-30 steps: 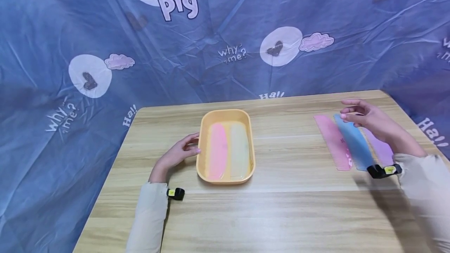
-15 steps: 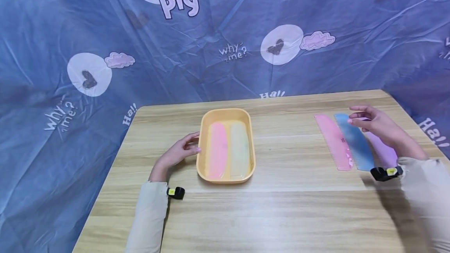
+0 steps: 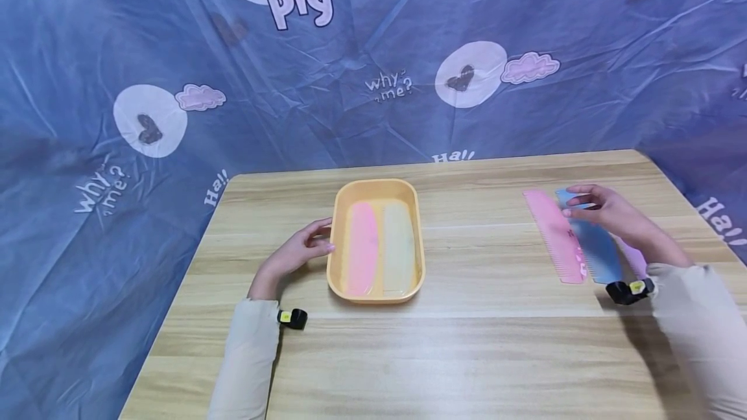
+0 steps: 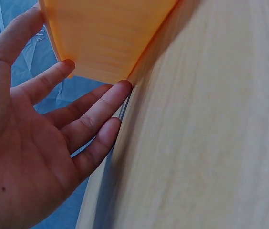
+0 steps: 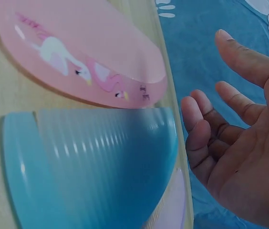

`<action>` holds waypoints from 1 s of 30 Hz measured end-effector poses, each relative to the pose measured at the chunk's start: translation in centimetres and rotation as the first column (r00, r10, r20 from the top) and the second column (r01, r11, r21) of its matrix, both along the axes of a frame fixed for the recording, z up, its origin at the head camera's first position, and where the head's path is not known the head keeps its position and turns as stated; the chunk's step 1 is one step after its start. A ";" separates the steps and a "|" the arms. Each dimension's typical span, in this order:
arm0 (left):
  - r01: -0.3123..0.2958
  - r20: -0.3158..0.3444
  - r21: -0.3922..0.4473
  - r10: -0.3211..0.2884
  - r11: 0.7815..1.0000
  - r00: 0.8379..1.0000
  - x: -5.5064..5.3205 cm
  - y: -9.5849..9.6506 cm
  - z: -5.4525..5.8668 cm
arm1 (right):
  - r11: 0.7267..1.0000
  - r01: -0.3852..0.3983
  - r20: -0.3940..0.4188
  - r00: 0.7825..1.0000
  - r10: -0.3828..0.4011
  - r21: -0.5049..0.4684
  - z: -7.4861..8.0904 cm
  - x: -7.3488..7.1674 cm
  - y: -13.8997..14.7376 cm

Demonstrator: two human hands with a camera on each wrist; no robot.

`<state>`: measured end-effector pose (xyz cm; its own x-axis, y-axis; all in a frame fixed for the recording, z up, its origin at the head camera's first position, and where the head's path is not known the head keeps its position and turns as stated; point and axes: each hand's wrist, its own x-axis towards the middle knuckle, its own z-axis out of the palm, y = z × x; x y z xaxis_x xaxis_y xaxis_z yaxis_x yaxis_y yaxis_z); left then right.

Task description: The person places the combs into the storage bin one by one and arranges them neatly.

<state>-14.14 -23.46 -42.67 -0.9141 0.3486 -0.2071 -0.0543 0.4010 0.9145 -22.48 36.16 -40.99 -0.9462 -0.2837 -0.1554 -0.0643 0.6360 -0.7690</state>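
In the head view my left hand [image 3: 294,253] rests against the left wall of a yellow-orange tray [image 3: 375,301]. Its fingertips touch the tray's outer side [image 4: 108,40] in the left wrist view, the fingers only slightly bent. Two combs lie in the tray, a pink comb [image 3: 363,248] and a pale green comb [image 3: 397,248]. My right hand [image 3: 621,216] hovers over a blue comb [image 3: 596,248], holding nothing, fingers loosely bent. To the blue comb's left is a pink comb [image 3: 554,232] with a bird print; a purple comb [image 3: 636,259] is partly hidden under my right arm.
A wooden table [image 3: 467,355] carries the tray and combs. Behind it hangs a blue printed cloth [image 3: 350,122], which also covers the sides. A small black camera is strapped at each wrist.
My right hand shifts slightly right toward the purple comb, then back left over the blue comb. The left hand and tray stay in place.
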 end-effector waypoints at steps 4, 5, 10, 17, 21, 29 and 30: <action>0.007 0.002 0.001 -0.007 1.000 1.000 -0.2 -0.1 0.0 | 1.000 -0.006 -0.032 0.999 0.006 0.023 -0.4 -0.3 -0.3; 0.010 0.003 0.003 -0.010 1.000 1.000 -0.2 -0.1 0.0 | 1.000 -0.007 -0.028 1.000 0.008 0.030 -0.4 -0.3 -0.4; 0.018 0.004 0.013 -0.018 1.000 1.000 -0.4 -0.2 0.1 | 0.998 -0.029 0.018 0.999 0.028 0.054 -0.7 -0.5 -0.8; 0.027 -0.003 0.004 -0.027 1.000 1.000 -0.5 -0.3 0.2 | 0.997 -0.040 -0.012 0.999 0.041 0.069 -1.1 -0.7 -1.2; 0.028 -0.002 0.001 -0.028 1.000 1.000 -0.6 -0.3 0.1 | 0.996 -0.062 0.002 0.998 0.062 0.060 -1.2 -0.8 -1.3; 0.025 0.005 0.004 -0.025 1.000 1.000 -0.5 -0.3 0.2 | 0.987 -0.066 0.023 0.998 0.063 0.146 -1.1 -1.1 -1.8; 0.025 0.007 0.007 -0.025 1.000 1.000 -0.6 -0.3 0.2 | 0.986 -0.070 0.022 0.997 0.068 0.150 -1.1 -1.1 -1.9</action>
<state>-14.70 -23.77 -42.51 -0.9037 0.3724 -0.2111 -0.0511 0.3958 0.9169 -23.57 34.27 -42.06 -0.9221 -0.3202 -0.2170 -0.0997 0.7388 -0.6665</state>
